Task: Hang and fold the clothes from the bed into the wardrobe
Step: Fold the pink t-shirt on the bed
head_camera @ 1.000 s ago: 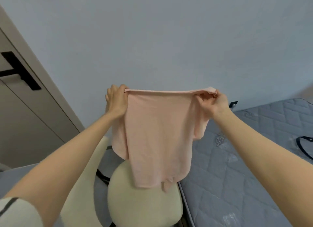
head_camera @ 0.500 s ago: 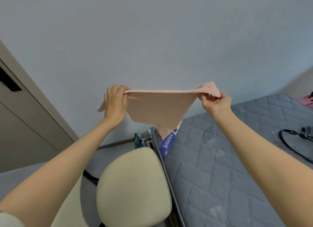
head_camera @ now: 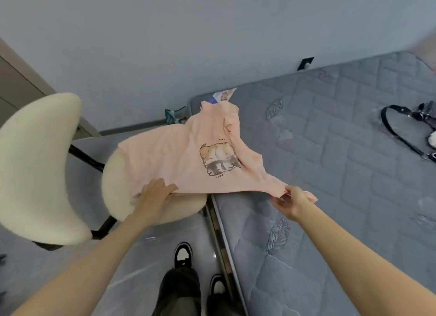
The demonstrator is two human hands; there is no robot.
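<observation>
Shirt (head_camera: 188, 160), print up, spanning chair (head_camera: 118, 198) and bed (head_camera: 330, 174) edge. We hold its near hem, left grip (head_camera: 155, 195) and right grip (head_camera: 292, 202) each pinching a corner (long axis runs away from us).

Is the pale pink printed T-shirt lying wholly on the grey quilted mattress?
No: the pale pink printed T-shirt drapes across the cream chair seat and the grey quilted mattress edge.
</observation>
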